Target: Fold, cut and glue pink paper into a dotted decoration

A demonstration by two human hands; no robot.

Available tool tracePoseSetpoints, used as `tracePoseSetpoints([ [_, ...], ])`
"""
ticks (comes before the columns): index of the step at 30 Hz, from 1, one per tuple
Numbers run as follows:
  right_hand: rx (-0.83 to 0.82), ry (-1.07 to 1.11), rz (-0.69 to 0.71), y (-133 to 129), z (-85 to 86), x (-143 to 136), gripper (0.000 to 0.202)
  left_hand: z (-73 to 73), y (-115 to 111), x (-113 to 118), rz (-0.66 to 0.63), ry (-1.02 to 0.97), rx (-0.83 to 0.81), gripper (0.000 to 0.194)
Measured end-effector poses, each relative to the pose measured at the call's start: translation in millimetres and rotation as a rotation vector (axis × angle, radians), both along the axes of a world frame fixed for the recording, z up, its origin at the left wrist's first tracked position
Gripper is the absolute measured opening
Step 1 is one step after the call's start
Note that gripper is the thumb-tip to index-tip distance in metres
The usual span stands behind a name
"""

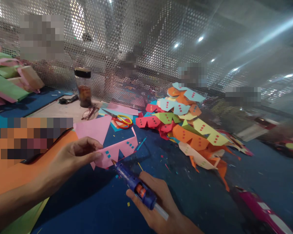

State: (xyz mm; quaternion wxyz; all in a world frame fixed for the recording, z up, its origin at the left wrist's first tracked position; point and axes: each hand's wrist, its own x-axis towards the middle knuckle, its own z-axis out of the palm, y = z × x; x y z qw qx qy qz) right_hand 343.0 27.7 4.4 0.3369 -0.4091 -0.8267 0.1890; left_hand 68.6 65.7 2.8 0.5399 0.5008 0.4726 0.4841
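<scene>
Lower left of frame: left hand pinches a pink cut-paper piece w/ small blue squares btwn thumb & fingers, holding it just above the dark blue counter; right hand, bottom centre, is wrapped round a blue glue gun w/ orange trigger, nozzle tip touching the pink piece's lower edge. Centre-right: heap of orange, yellow, red & light-blue folded paper shapes on the counter, well apart from both hands. Upper centre: red-&-yellow-handled scissors lie near a dark-lidded glass jar by the perforated metal screen.
</scene>
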Motion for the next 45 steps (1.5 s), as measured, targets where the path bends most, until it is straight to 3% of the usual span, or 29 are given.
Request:
tracePoseSetpoints([
  [6, -0.023, -0.049, -0.013, -3, -0.2, -1, 0.017, -0.8, 1, 0, 0.015, 0.003, 0.001, 0.03],
  [11, 0.014, -0.069, -0.122, -8, -1.1, -1, 0.01, -1.5, 1, -1, 0.005, -0.006, -0.006, 0.029],
  [15, 0.009, -0.077, -0.033, -5, -3.5, 0, 0.014, -1.9, -1, -2, -0.011, 0.002, -0.01, 0.029],
  [21, -0.006, -0.011, -0.113, -13, 2.7, -4, 0.008, -0.4, -1, -1, -0.017, 0.02, -0.013, 0.028],
  [29, -0.033, -0.031, 0.001, -1, 0.6, -1, 0.023, 3.3, 0, 2, -0.005, 0.008, -0.011, 0.03],
  [45, -0.026, -0.083, -0.049, -7, 2.6, -2, 0.018, 2.3, -1, 1, 0.008, 0.013, 0.003, 0.026],
])
